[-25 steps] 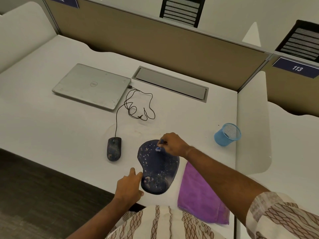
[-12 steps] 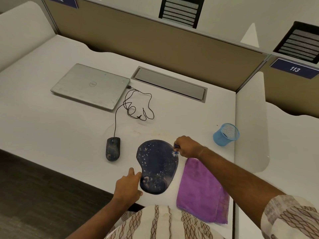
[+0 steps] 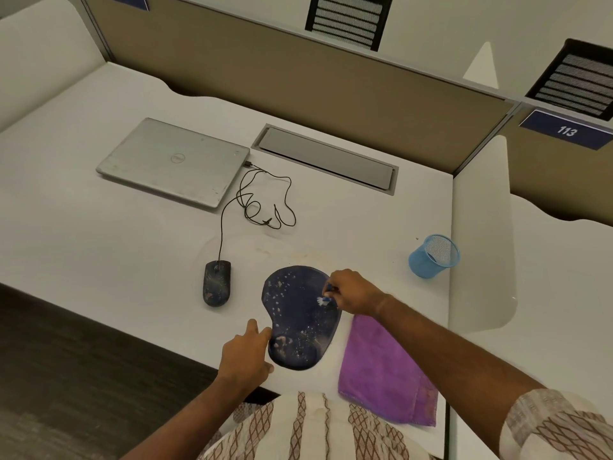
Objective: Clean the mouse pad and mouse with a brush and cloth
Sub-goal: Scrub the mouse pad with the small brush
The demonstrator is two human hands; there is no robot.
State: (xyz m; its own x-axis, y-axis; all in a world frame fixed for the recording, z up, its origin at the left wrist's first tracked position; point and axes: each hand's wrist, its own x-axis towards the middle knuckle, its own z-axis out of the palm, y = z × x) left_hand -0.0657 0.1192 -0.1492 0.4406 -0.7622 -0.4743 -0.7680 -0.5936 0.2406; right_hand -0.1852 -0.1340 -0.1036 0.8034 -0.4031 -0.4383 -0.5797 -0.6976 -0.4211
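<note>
Left hand, fingers relaxed, braces the dark speckled kidney-shaped mouse pad against sliding; my right hand pinches the small blue-and-white brush.

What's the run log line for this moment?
step: mouse pad cleaning | right hand: holds brush on pad | left hand: touches pad edge | cloth: beside pad | mouse: untouched

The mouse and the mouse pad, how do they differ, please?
The mouse pad is wider and flatter than the mouse. The left hand touches the mouse pad and the right hand holds a brush on it; the mouse lies untouched. Both are dark, speckled pale.
</note>
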